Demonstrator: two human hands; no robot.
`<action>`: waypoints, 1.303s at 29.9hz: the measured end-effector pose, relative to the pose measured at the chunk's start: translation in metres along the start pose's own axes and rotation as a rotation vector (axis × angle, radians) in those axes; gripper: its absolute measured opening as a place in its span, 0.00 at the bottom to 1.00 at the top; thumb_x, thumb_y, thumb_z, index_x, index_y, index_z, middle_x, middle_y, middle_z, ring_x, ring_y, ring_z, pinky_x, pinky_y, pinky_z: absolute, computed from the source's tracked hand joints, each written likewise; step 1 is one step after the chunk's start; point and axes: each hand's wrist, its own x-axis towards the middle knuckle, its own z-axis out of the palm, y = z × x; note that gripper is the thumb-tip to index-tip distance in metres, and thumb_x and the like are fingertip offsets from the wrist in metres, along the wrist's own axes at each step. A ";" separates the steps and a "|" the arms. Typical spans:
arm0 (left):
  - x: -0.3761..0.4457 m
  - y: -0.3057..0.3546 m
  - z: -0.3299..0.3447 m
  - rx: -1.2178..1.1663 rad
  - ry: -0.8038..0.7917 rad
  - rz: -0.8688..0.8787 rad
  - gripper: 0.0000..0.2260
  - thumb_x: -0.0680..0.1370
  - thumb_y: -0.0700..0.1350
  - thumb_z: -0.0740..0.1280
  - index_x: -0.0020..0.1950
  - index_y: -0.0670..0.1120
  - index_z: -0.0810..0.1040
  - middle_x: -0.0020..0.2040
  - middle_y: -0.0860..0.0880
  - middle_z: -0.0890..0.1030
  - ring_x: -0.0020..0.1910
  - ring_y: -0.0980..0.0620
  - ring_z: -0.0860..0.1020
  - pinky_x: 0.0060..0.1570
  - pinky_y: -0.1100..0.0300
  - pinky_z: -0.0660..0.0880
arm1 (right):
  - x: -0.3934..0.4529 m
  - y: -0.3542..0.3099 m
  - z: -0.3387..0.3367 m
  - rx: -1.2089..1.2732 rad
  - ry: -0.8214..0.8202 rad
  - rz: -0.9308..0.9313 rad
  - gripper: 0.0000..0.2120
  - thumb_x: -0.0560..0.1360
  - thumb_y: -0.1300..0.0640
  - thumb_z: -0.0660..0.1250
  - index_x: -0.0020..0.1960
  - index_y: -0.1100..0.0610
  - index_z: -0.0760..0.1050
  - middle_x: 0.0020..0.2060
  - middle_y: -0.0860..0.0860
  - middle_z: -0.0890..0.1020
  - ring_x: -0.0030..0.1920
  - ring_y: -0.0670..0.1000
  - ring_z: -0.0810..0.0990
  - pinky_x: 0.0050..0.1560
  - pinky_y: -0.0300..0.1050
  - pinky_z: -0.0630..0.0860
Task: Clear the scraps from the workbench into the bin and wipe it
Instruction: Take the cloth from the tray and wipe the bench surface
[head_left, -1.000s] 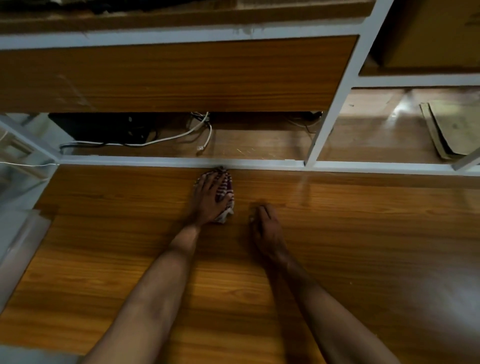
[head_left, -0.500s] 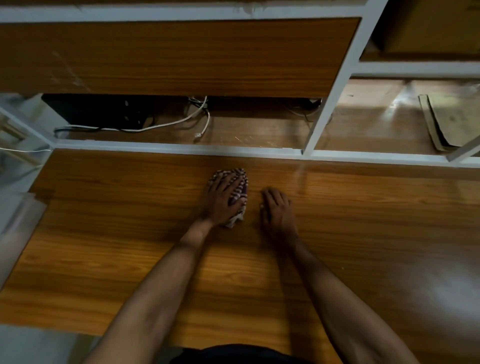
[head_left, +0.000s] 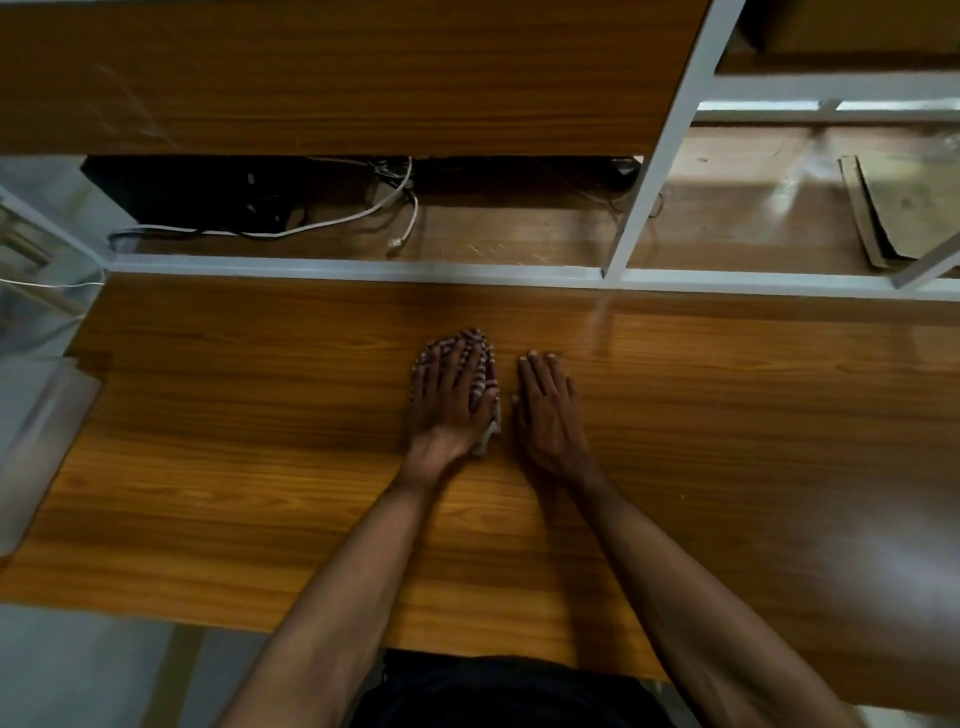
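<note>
Nearest the camera, both forearms reach out over the wooden surface (head_left: 218, 509), which looks bare of scraps wherever it shows, so the job appears to be in its wiping stage. No bin is in view.

The left hand (head_left: 451, 395) lies palm down on a bunched cloth (head_left: 482, 382), fingers spread over it and pressing it flat against the wood. That is less a pinching grip than a flat press, which suits wiping: the whole palm loads the cloth so it can drag dust along. The cloth is small and crumpled, striped in dark red and white, with a pale corner poking out beside the heel of the hand and its striped folds showing between and beyond the fingers.

Just beside it, not touching the cloth, the right hand (head_left: 549, 410) rests open and flat on the bare wood, holding nothing; it probably serves as a brace while the person leans forward.

Farther on, a white frame rail (head_left: 363, 270) bounds the back edge. Beyond it, on the lower shelf, lie loose white cables (head_left: 358, 218), and some cardboard sheets (head_left: 893, 208) sit far to the right.
</note>
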 end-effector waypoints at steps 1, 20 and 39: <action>-0.020 0.002 -0.003 0.025 0.014 0.010 0.29 0.84 0.62 0.51 0.83 0.54 0.52 0.84 0.51 0.52 0.82 0.48 0.48 0.80 0.45 0.46 | -0.004 -0.006 0.002 0.005 0.001 -0.012 0.28 0.86 0.48 0.51 0.83 0.58 0.56 0.82 0.55 0.56 0.83 0.56 0.48 0.81 0.58 0.46; -0.076 -0.017 -0.009 0.046 0.020 0.156 0.28 0.84 0.56 0.54 0.83 0.53 0.54 0.83 0.51 0.55 0.82 0.50 0.50 0.80 0.47 0.50 | -0.029 -0.025 0.016 -0.133 0.062 0.017 0.25 0.86 0.47 0.53 0.81 0.53 0.62 0.81 0.50 0.63 0.81 0.53 0.57 0.79 0.56 0.53; -0.032 -0.027 -0.022 0.020 -0.061 0.066 0.28 0.84 0.59 0.52 0.83 0.54 0.53 0.84 0.52 0.52 0.82 0.50 0.47 0.80 0.50 0.40 | -0.029 -0.030 0.012 -0.125 0.050 0.036 0.25 0.86 0.47 0.54 0.81 0.51 0.62 0.80 0.49 0.64 0.81 0.52 0.58 0.78 0.58 0.55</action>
